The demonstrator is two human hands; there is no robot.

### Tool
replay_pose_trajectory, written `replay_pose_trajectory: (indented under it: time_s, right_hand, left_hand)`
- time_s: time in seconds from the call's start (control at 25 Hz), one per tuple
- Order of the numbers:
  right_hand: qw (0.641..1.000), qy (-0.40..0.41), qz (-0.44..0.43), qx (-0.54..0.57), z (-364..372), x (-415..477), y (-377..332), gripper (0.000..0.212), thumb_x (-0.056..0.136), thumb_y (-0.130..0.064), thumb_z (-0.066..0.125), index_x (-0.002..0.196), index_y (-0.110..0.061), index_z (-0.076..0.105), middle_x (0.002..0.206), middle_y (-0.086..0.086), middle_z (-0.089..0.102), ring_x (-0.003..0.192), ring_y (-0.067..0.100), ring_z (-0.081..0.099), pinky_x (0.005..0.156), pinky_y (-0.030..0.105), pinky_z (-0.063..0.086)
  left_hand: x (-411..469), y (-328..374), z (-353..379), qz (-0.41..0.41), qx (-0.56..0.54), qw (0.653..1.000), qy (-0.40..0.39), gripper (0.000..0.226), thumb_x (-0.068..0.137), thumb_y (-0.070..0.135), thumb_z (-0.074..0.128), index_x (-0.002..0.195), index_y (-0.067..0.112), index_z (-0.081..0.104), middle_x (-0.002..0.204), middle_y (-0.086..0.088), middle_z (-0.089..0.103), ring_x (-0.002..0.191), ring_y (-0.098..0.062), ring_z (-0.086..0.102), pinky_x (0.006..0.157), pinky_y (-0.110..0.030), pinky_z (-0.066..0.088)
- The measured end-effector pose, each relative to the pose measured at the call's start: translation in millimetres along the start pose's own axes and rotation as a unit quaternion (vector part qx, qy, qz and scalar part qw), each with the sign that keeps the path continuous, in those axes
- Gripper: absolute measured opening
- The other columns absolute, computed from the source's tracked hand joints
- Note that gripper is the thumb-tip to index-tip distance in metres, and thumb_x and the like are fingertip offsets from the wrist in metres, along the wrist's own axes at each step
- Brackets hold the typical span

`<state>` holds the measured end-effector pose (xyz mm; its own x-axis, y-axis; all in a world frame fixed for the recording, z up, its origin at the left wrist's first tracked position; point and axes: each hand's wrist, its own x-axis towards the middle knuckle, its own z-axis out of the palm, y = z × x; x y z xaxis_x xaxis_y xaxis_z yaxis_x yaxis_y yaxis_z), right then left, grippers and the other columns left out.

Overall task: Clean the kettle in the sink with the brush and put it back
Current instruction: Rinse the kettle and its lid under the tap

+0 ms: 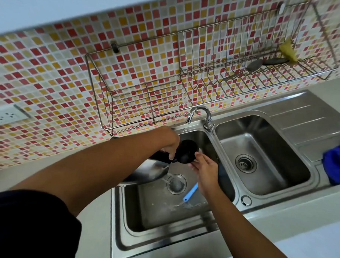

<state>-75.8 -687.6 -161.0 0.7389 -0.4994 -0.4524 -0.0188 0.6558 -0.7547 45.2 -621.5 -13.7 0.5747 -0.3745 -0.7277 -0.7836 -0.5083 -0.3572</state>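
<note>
Rinse step: I'm tipping the kettle (pixel 144 172) out just left of the drain (pixel 176 184).
My left hand (pixel 171 146) grips its handle (pixel 159 155), my right hand (pixel 204 167) is spread, touching the lid (pixel 185 151). The brush (pixel 190 192) lies right of the drain; likely re-grab it next.

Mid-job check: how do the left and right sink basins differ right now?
The kettle is tilted over the left basin and the blue brush lies in it; the right basin has neither. The left basin is wet, with water running to its drain; the right basin looks dry. Both are stainless steel with round drains.
</note>
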Motion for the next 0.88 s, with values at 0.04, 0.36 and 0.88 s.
replay_pose_trajectory:
  time_s: [0.04,0.36,0.88]
  right_hand:
    - [1.0,0.004,0.003,0.002,-1,0,-1,0.026,0.093,-0.012,0.063,0.111,0.007,0.065,0.105,0.026,0.07,0.091,0.032,0.068,0.07,0.029,0.059]
    - [0.999,0.011,0.027,0.021,1,0,2,0.03,0.094,-0.012,0.061,0.116,0.008,0.061,0.108,0.027,0.07,0.096,0.036,0.069,0.073,0.032,0.058]
    - [1.0,-0.001,0.018,0.01,6,-5,-4,0.021,0.095,-0.01,0.059,0.108,0.004,0.064,0.103,0.024,0.069,0.093,0.032,0.066,0.076,0.033,0.057]
  left_hand:
    - [1,3,-4,-0.001,0.015,1.0,-0.008,0.04,0.089,0.047,0.067,0.078,0.01,0.062,0.067,0.0,0.053,0.065,-0.02,0.052,0.074,-0.032,0.044]
    - [14,8,-18,-0.035,0.059,0.994,-0.089,0.045,0.086,0.058,0.064,0.105,0.018,0.065,0.109,0.002,0.066,0.103,-0.023,0.061,0.088,-0.033,0.047]
    - [-4,1,-15,-0.013,0.038,0.999,-0.016,0.05,0.088,0.056,0.063,0.117,0.015,0.066,0.102,0.002,0.063,0.093,-0.022,0.055,0.076,-0.031,0.041]
